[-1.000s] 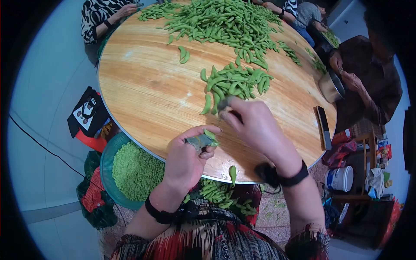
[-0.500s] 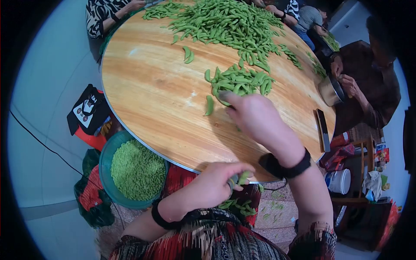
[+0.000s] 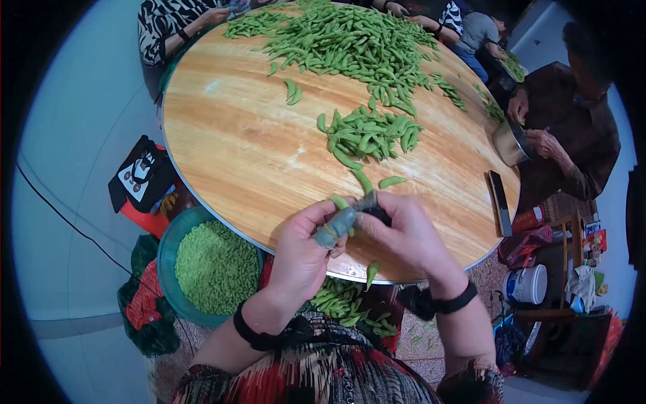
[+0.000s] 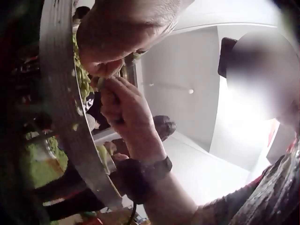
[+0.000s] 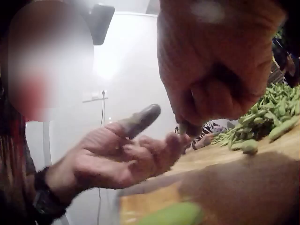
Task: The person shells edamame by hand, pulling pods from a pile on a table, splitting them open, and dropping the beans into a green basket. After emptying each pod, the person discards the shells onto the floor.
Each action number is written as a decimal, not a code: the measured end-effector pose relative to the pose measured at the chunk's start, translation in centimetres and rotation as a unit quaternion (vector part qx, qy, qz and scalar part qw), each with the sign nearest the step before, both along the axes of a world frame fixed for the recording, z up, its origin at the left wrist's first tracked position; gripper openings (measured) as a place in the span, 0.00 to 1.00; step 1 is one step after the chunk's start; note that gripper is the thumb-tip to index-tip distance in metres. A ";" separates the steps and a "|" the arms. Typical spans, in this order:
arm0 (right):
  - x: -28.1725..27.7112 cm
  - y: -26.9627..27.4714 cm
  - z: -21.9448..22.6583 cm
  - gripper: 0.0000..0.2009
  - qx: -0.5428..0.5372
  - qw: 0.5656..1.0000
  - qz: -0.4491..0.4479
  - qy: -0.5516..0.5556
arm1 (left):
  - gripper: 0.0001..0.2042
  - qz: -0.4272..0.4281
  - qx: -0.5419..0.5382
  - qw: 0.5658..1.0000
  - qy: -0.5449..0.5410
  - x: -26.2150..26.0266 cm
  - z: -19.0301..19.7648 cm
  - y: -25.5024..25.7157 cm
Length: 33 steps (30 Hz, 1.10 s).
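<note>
My left hand (image 3: 303, 252) and right hand (image 3: 404, 236) pinch one green pod (image 3: 338, 201) together; the basin (image 3: 165, 259) near left holds shelled beans (image 3: 212, 266).

The pod (image 3: 340, 202) between both hands (image 3: 356, 222) is mostly covered by fingers; the right-wrist foreground is blurred.
</note>
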State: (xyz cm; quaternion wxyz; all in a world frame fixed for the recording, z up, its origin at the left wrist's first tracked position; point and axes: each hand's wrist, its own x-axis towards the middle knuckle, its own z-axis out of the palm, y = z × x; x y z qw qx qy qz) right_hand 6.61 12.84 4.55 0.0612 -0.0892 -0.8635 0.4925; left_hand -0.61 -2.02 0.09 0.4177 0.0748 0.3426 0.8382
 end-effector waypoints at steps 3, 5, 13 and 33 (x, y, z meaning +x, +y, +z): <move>2.1 -1.2 0.0 0.11 -0.124 0.990 -0.031 -0.051 | 0.10 -0.010 0.001 1.000 0.016 0.6 -0.6 0.2; 3.3 -1.6 0.4 0.11 -0.226 0.969 -0.036 -0.090 | 0.08 0.001 -0.007 1.000 -0.006 0.9 -0.5 0.2; 4.6 -2.0 -0.7 0.10 -0.364 0.926 -0.027 -0.094 | 0.10 0.030 -0.079 0.996 0.012 2.1 1.0 0.8; 4.7 -2.0 -2.6 0.11 -0.248 0.954 -0.168 0.022 | 0.13 -0.092 -0.143 0.954 0.248 0.9 0.4 1.0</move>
